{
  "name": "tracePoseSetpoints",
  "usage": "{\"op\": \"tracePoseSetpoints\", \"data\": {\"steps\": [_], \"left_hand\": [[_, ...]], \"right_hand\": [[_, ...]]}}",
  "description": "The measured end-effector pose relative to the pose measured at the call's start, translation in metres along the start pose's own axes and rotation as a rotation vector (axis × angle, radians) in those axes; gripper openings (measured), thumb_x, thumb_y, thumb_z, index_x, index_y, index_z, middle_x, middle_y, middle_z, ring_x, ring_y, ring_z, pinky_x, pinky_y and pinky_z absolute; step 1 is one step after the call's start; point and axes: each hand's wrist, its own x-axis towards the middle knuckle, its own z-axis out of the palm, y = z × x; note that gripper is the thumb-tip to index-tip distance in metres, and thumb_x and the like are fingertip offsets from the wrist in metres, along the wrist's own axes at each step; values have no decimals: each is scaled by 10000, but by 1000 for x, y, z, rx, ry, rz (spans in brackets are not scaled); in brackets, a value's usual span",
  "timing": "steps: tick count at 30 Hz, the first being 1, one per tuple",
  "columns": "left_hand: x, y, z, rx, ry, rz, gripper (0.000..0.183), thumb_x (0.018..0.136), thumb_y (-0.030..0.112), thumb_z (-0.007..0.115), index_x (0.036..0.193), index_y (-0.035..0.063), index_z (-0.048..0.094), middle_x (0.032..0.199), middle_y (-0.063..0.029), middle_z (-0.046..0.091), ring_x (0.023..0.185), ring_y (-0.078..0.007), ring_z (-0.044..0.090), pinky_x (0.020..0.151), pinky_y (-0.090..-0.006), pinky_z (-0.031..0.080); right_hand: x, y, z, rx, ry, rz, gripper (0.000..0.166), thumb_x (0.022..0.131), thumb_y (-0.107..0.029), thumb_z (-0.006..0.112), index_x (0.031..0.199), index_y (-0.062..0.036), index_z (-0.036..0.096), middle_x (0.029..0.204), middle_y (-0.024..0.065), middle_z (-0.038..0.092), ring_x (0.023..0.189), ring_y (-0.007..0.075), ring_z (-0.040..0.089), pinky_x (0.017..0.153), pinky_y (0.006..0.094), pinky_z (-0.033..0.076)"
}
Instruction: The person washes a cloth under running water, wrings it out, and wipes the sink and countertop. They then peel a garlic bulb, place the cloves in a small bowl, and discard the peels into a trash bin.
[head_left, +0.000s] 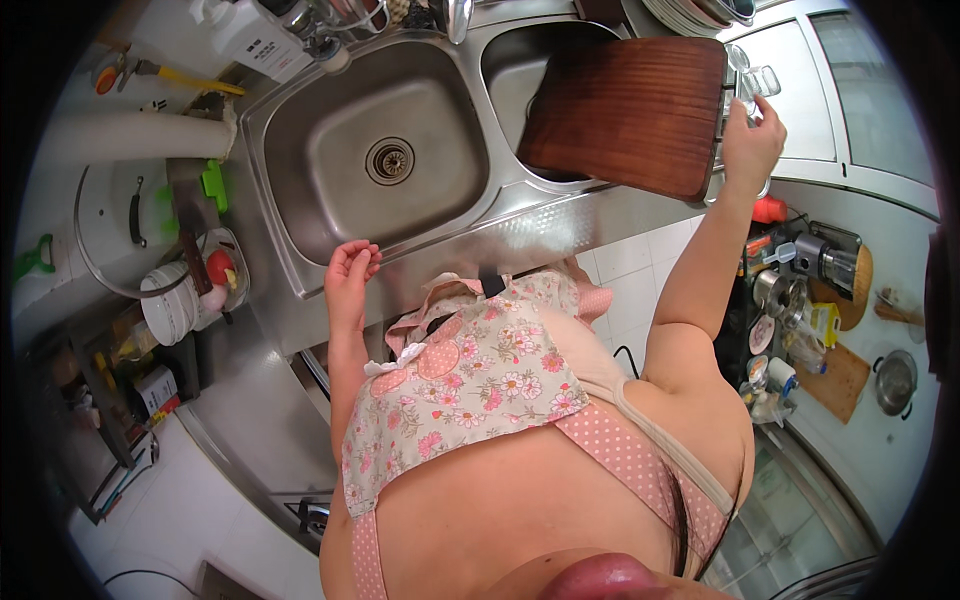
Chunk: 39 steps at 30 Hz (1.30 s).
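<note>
My left hand (351, 264) hovers at the front rim of the large stainless steel sink basin (315, 180). Its fingers are loosely curled together and I see nothing in them. A dark reddish-brown wooden cutting board (626, 112) lies slanted across the smaller basin (506, 82), covering much of it. Beside the board's right end, near its metal handle, is my right hand (754, 146). The thumb and fingers there are apart, with nothing visible between them; whether the thumb touches the handle is unclear. A drain strainer (390, 160) shows in the bottom of the large basin.
Behind the large basin stand a white bottle (262, 45) bearing writing and a faucet (330, 52). Stacked plates (686, 15) are at the back right. A cleaver (191, 202) and white bowls (166, 300) are on the left. Pots and a wooden board (834, 382) crowd the right counter.
</note>
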Motion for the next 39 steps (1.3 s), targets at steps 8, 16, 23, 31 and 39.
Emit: {"op": "tracePoseSetpoints", "data": {"steps": [8, 16, 23, 31, 39], "left_hand": [[-18, -21, -21, -77, 66, 30, 118, 869, 77, 520, 976, 42, 558, 911, -51, 614, 828, -112, 581, 709, -225, 468], [-30, -31, -28, -120, 126, 38, 122, 870, 88, 520, 974, 35, 556, 911, -55, 610, 827, -116, 579, 708, -227, 469], [-37, -37, -33, -141, 139, 50, 127, 870, 95, 521, 976, 35, 557, 914, -60, 610, 827, -121, 581, 714, -229, 469], [-53, -61, -58, -240, 231, 28, 127, 875, 98, 516, 982, 44, 558, 927, -65, 611, 836, -130, 584, 718, -240, 473], [-39, -65, -59, -276, 159, 4, 149, 883, 108, 501, 1007, 44, 553, 964, -60, 589, 903, -148, 566, 772, -270, 466]], "right_hand": [[58, 68, 24, 740, -405, 516, 267, 798, -179, 604, 976, 16, 570, 751, 60, 598, 536, 100, 472, 435, 227, 358], [72, 52, 31, 1074, -818, 594, 165, 832, -143, 568, 912, 2, 563, 751, 89, 613, 662, 157, 590, 542, 214, 482], [33, -66, 16, 1316, -1001, 429, 364, 810, -92, 567, 1010, 151, 384, 948, 277, 568, 873, 319, 617, 636, 236, 575], [50, -92, -31, 1811, -1404, 620, 599, 826, -37, 482, 1220, 221, 112, 1306, 415, 123, 1200, 436, 343, 935, 377, 464], [45, -122, -112, 1995, -1339, 346, 761, 753, 27, 469, 1258, 191, -76, 1332, 409, 4, 1299, 455, 88, 1035, 426, 320]]}}
